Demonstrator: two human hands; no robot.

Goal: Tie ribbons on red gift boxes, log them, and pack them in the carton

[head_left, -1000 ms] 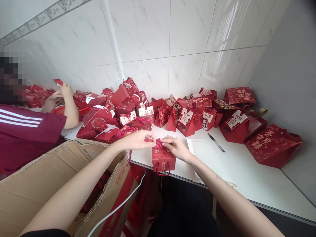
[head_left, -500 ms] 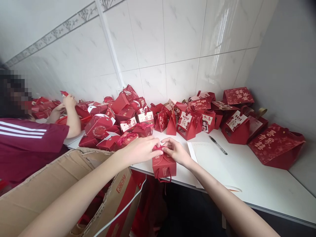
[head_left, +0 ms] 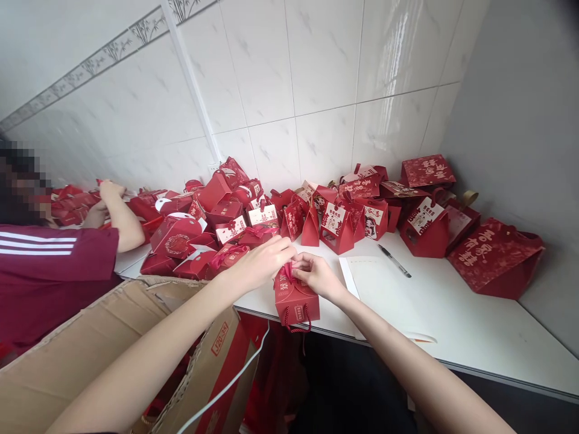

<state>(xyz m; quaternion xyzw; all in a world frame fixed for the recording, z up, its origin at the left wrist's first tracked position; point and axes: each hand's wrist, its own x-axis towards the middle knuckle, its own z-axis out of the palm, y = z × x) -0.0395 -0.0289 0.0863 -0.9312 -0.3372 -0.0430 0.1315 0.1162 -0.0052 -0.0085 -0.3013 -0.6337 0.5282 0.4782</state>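
Gift box point(head_left: 294, 299), one, at front edge of counter point(head_left: 479, 337). Left hand point(head_left: 269, 260) and right hand point(head_left: 318, 278) both pinching its pink-red ribbon point(head_left: 288, 272). One pen point(head_left: 394, 260), right. Red boxes point(head_left: 180, 245) heaped behind, overlapped past counting. One open carton point(head_left: 85, 343) crowds left; one co-worker point(head_left: 54, 268) beyond. Worked box: red, gold lettering, twisted rope handle point(head_left: 298, 330).

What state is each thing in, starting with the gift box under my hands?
Red gift box: top flaps folded shut
Ribbon: held by left hand and right hand, knot unclear
Rope handle: hanging down
Cardboard carton: open
Pen: lying down, cap unclear
White paper: lying flat
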